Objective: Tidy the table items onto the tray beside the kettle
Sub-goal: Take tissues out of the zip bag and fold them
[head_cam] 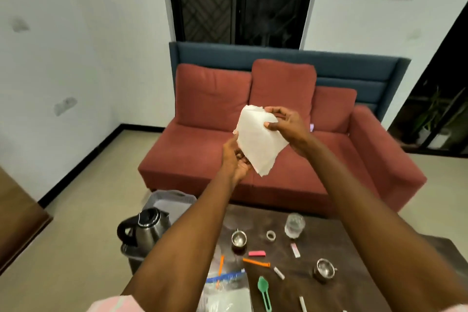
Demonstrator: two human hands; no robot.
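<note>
Both my hands hold a folded white paper napkin (pixel 255 138) up in front of me, high above the table. My right hand (pixel 285 125) pinches its upper right edge between thumb and fingers. My left hand (pixel 234 157) grips its lower left edge from beneath. Below to the left, a grey tray (pixel 166 201) lies beside a black and steel kettle (pixel 143 229). On the dark table (pixel 329 243) lie two small steel cups (pixel 238 238) (pixel 325 270), a tape roll (pixel 271 235), a pink eraser (pixel 257 253), an orange clip (pixel 256 261) and a green spoon (pixel 264 291).
A clear glass (pixel 294 228) stands at the table's far side. A zip bag (pixel 225 284) and small white sachets (pixel 295 250) lie near the front. A red sofa (pixel 278 149) stands right behind the table. A brown cabinet (pixel 17 218) is at the left.
</note>
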